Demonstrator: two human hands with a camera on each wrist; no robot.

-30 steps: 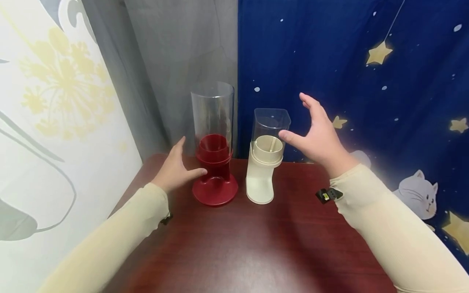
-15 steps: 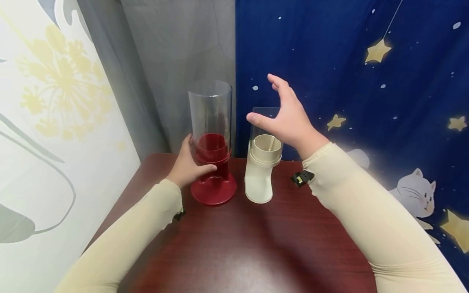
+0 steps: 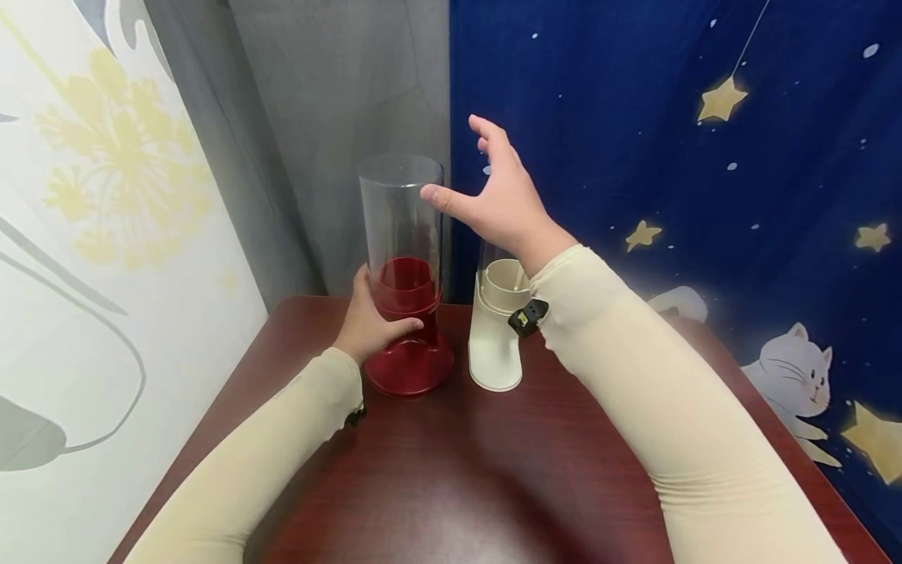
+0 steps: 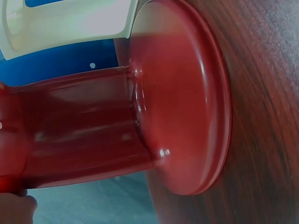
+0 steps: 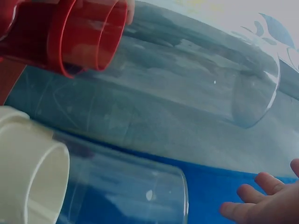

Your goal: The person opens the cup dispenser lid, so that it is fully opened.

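A red stand [image 3: 414,368] with a tall clear tube [image 3: 395,215] rises from the table's far side. My left hand [image 3: 368,325] is at its left, fingers along the neck's side and thumb stretched across its front. At the left wrist view's lower edge, a fingertip [image 4: 18,205] meets the red neck; whether it presses cannot be told. Beside it stands a cream stand [image 3: 495,352] with a shorter clear tube [image 5: 140,182]. My right hand [image 3: 509,200] hovers above the cream stand, thumb and fingers spread, holding nothing. Its thumb overlaps the tall tube's upper edge in the head view.
The dark red-brown wooden table [image 3: 437,470] stretches toward me. Behind it hang a grey curtain [image 3: 338,94] and a blue starry curtain [image 3: 620,117]. A white patterned panel [image 3: 106,313] stands at the left.
My left hand has moved right, up to the red stand's neck. My right hand has swung left and up, from beside the cream stand to near the tall tube's top.
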